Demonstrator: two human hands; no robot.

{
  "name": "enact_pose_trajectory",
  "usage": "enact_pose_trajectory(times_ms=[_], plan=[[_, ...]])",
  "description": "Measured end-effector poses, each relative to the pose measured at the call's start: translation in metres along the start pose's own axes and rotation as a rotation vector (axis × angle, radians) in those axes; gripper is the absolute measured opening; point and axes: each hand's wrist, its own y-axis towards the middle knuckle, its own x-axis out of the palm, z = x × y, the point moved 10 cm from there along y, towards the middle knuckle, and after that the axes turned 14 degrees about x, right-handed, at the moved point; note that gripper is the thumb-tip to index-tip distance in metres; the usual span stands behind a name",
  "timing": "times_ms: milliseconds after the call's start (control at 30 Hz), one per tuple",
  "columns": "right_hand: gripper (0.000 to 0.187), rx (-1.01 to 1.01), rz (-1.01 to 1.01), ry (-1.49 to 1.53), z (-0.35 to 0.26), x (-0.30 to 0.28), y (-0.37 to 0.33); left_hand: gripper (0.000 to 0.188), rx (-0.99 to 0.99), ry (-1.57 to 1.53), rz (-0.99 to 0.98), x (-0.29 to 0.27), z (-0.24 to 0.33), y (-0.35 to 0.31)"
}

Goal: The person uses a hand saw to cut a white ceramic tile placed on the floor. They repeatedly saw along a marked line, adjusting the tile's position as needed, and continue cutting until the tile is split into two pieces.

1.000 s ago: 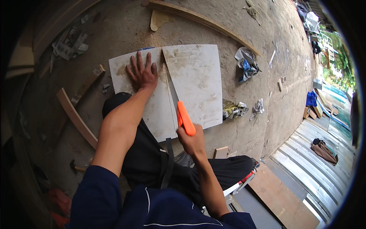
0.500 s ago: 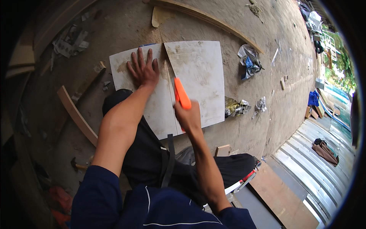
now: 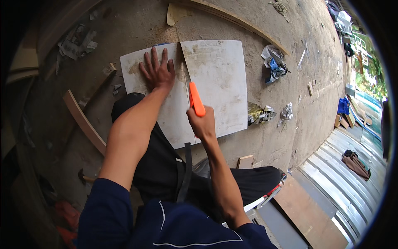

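A white, dirt-stained board lies in front of my knees, with a long narrow split running through it from the far edge. My left hand presses flat on the part left of the split, fingers spread. Wrapped around the orange handle of a handsaw is my right hand, right of the split. The saw's thin blade lies along the line of the split and shows only in part. Brown sawdust is scattered beyond the board's far edge.
A long wooden strip lies beyond the board. Crumpled wrappers are on the ground to the right. At the left are a curved wooden piece and a hammer. Corrugated metal sheets are at the lower right.
The saw and my right hand have shifted slightly left relative to the board. My left hand stays flat on it. The whole view has moved a little.
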Motion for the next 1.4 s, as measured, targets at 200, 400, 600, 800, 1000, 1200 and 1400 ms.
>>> enact_pose_trajectory(times_ms=[200, 400, 600, 800, 1000, 1200, 1400], plan=[[0.022, -0.017, -0.083, 0.030, 0.015, -0.004, -0.088, 0.049, -0.041, 0.022, -0.006, -0.003, -0.019, -0.003], [0.026, -0.002, -0.027, 0.038, 0.013, -0.014, -0.045, 0.049, -0.010, 0.029, -0.005, 0.000, -0.007, -0.001], [0.026, 0.096, -0.099, 0.087, 0.017, -0.012, -0.077, 0.049, -0.012, 0.018, 0.010, 0.001, -0.013, -0.003], [0.026, 0.149, -0.115, 0.100, 0.001, -0.028, -0.089, 0.050, -0.015, 0.057, 0.002, -0.002, -0.014, -0.001], [0.029, 0.125, -0.045, 0.053, -0.003, -0.015, -0.065, 0.050, -0.004, 0.006, -0.017, 0.001, -0.005, -0.001], [0.028, 0.207, -0.109, 0.197, 0.009, -0.034, -0.107, 0.050, -0.020, 0.019, 0.017, -0.004, -0.015, -0.002], [0.028, 0.173, -0.072, 0.076, -0.006, -0.019, -0.056, 0.050, -0.010, -0.023, 0.000, 0.002, -0.004, -0.001]])
